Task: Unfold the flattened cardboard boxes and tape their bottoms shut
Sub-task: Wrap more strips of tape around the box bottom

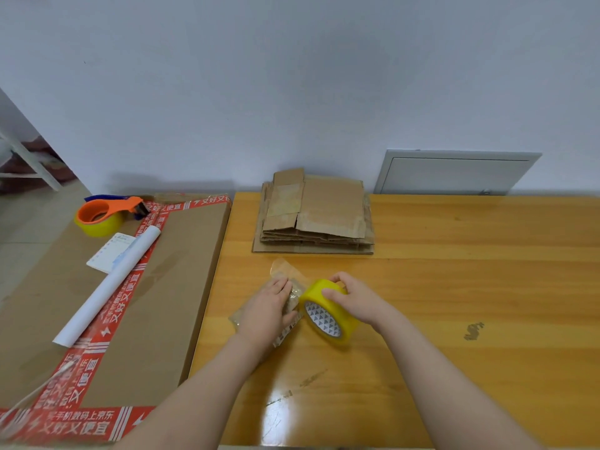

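2 hands: R [354,297] grips tape roll [324,319], L [269,306] on wrapper [293,298].

A white paper roll [109,285] and notepad [108,252] lie on a large red-taped carton [162,287].

A pale grey wall [292,76] fills the upper frame; below it stands a glossy wooden table [470,287], with beige floor tiles [22,228] at left.

My right hand [354,297] curls over the top of the tape roll [324,316], gripping it; my left hand [269,306] lies flat, palm down, just left of that roll.
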